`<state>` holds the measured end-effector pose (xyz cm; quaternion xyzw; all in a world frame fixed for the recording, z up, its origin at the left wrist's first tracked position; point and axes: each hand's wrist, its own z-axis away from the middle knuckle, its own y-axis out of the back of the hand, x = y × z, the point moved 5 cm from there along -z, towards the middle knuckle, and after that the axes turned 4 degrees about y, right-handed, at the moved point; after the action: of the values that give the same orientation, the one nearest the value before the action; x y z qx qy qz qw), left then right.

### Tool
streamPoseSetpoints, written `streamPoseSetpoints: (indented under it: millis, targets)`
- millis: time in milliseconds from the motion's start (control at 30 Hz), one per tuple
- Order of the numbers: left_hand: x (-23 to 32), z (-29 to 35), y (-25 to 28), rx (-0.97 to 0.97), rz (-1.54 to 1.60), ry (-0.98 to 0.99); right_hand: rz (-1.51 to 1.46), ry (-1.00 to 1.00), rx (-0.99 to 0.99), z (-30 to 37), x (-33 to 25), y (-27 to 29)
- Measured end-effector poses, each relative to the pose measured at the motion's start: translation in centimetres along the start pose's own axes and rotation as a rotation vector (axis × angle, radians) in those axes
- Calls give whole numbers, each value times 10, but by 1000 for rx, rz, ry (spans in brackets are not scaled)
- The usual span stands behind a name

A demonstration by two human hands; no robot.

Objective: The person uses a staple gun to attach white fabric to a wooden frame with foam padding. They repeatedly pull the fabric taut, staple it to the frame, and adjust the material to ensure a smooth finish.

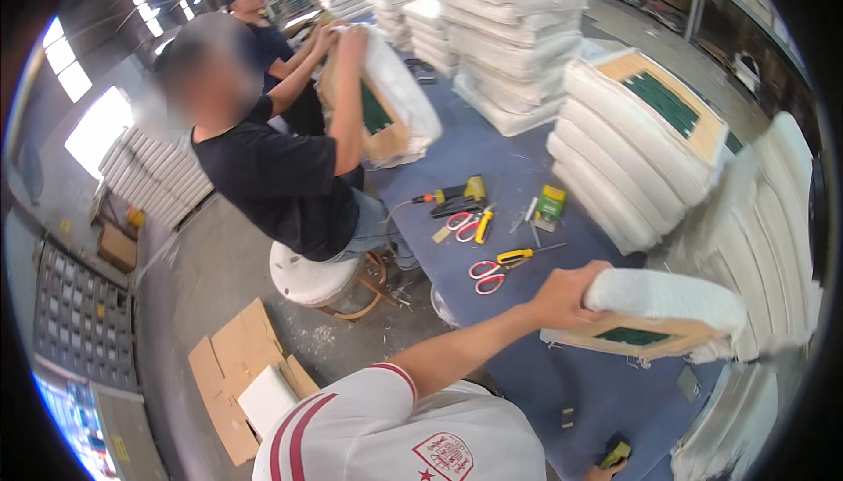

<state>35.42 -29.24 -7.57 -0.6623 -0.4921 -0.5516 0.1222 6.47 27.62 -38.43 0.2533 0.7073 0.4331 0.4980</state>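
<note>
My left hand (571,297) grips the edge of a white padded seat cushion (667,292), fingers curled over its side. The cushion is tilted up on the blue table, showing a wooden frame and a green webbed panel underneath. At the lower edge of the view, my right hand (608,470) is closed round a yellow-and-black staple gun (616,448); much of that hand is cut off. A similar yellow-and-black staple gun (461,191) with an orange hose fitting lies farther up the table, near two pairs of red-and-white scissors (486,276) and a yellow-handled screwdriver (516,255).
Tall stacks of white cushions (518,33) stand on the far table, and more cushions (632,147) lean at the right. A green-and-yellow box (551,204) sits mid-table. Across on the left, a co-worker (272,183) handles another cushion (395,112). A round stool (312,275) and flattened cardboard (233,367) are on the floor.
</note>
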Motion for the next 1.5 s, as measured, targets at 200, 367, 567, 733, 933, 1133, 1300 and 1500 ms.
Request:
streamPoseSetpoints:
  millis: [200, 367, 567, 733, 933, 1133, 1300, 1500]
  targets:
    - [6, 9, 1, -7, 4, -78, -720, -460, -131, -53, 20, -1]
    - [5, 9, 2, 6, 2, -86, -882, -353, -308, -100, -53, 16]
    - [3, 6, 3, 6, -27, -59, -858, 84, -104, -83, -251, 71]
    - [1, 5, 4, 17, -78, -16, -828, 34, -183, -20, -353, 106]
    - [3, 2, -3, -12, -110, 12, -946, 72, -294, 31, -432, 88]
    - [6, 3, -5, 10, -102, -46, -964, 355, -298, 43, -474, 68]
    - [1, 3, -8, 11, -51, -62, -858, 582, -190, 47, -483, 64]
    - [-8, 5, -9, 5, -27, -42, -843, 636, -161, 44, -490, 68]
